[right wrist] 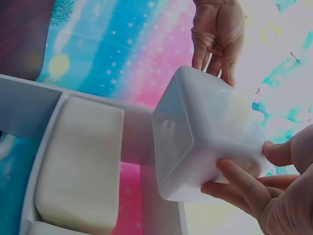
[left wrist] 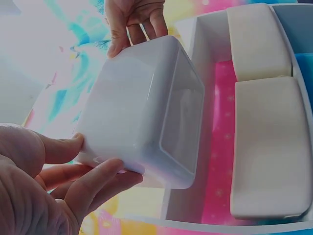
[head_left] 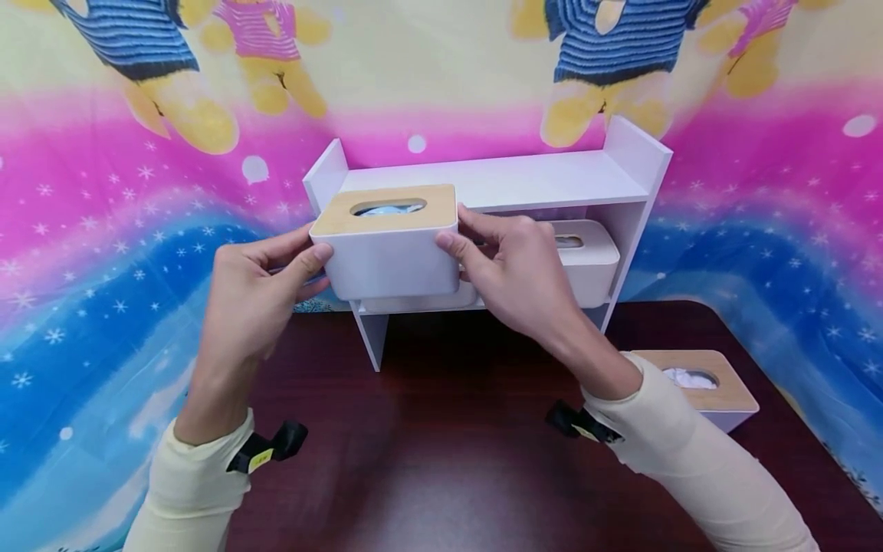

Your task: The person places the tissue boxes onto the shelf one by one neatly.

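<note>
And here is the wood-topped box (head_left: 389, 251), up in the air at eleven o'clock from the person, held in front of the white shelf unit (head_left: 507, 176) and overlapping its near left part in the head view. Its long axis runs nine to three — square across the body — with a hand at each short end. The left hand (head_left: 251, 295) pinches the nine o'clock end, thumb on the front corner, fingers around the side; the right hand (head_left: 520, 264) grips the three o'clock end the same way. Neither is nearer: both are in full contact. The lid faces up, something pale showing in its slot, and the unit's upper board stretches away toward two o'clock. Down at six, a white box (head_left: 424, 299) peeks out mostly hidden; at three, past the right knuckles, sits a second shelved box (head_left: 595, 268). And over at four — another wood-lidded box (head_left: 727, 389) rests on the dark table (head_left: 441, 468), beside the right sleeve (head_left: 697, 460).
</note>
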{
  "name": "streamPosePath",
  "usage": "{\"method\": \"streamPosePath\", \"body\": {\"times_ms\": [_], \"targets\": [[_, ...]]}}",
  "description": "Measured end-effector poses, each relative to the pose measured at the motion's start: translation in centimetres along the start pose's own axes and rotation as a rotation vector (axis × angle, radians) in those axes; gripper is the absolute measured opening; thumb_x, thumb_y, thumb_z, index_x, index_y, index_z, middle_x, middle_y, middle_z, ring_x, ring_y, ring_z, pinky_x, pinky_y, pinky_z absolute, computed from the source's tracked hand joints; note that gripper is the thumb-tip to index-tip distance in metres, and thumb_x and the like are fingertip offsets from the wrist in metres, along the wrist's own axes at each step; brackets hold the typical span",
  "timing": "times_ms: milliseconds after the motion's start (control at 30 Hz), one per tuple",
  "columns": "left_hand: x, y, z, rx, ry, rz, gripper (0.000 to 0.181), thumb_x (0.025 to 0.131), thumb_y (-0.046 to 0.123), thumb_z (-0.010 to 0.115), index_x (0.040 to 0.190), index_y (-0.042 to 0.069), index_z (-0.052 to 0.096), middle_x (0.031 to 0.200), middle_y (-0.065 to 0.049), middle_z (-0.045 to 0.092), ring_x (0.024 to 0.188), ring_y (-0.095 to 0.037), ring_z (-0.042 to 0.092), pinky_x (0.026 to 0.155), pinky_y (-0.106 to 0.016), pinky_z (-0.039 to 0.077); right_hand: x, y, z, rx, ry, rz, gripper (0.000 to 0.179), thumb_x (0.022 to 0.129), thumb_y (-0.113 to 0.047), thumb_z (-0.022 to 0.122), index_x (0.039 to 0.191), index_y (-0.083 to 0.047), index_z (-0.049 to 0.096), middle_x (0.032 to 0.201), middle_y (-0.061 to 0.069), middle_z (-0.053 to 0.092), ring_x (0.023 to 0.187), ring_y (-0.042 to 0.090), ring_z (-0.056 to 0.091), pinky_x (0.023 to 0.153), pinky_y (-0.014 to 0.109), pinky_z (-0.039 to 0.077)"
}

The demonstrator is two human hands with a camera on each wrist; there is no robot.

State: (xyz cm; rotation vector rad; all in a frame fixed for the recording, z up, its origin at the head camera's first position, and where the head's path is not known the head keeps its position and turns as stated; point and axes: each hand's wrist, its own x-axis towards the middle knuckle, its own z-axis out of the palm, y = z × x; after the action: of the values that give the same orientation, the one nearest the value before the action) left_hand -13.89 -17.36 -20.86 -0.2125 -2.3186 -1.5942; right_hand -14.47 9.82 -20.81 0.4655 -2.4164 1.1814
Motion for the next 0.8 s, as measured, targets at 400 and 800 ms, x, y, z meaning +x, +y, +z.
{"method": "streamPosePath", "body": {"times_ms": [400,800], "targets": [[2.4,1.7,-0.1,-0.018,0.024,0.014,0.049,0.097,0.038,0.078,0.143,0.026,0.071,0.137,-0.008,0.075,0.118,-0.023,0.078,0.085,-0.023,0.063,2.7,-1.0,-1.1,0.033,0.032,0.031,0.055,0.101,-0.036,0.077,0.151,-0.018,0.061,0.141,0.007,0.073,0.105,0.022,0.082,0.092,0.038,0.065],[4.1,3.2,-0.7,-0.055,0.031,0.017,0.049,0.095,0.035,0.081,0.14,0.021,0.073,0.133,-0.012,0.077,0.104,-0.012,0.081,0.081,-0.023,0.063,4.4,-1.9,-1.8,0.1,0.032,0.05,0.055,0.101,-0.036,0.076,0.151,-0.018,0.061,0.146,0.006,0.07,0.117,0.022,0.078,0.08,0.032,0.066]]}}
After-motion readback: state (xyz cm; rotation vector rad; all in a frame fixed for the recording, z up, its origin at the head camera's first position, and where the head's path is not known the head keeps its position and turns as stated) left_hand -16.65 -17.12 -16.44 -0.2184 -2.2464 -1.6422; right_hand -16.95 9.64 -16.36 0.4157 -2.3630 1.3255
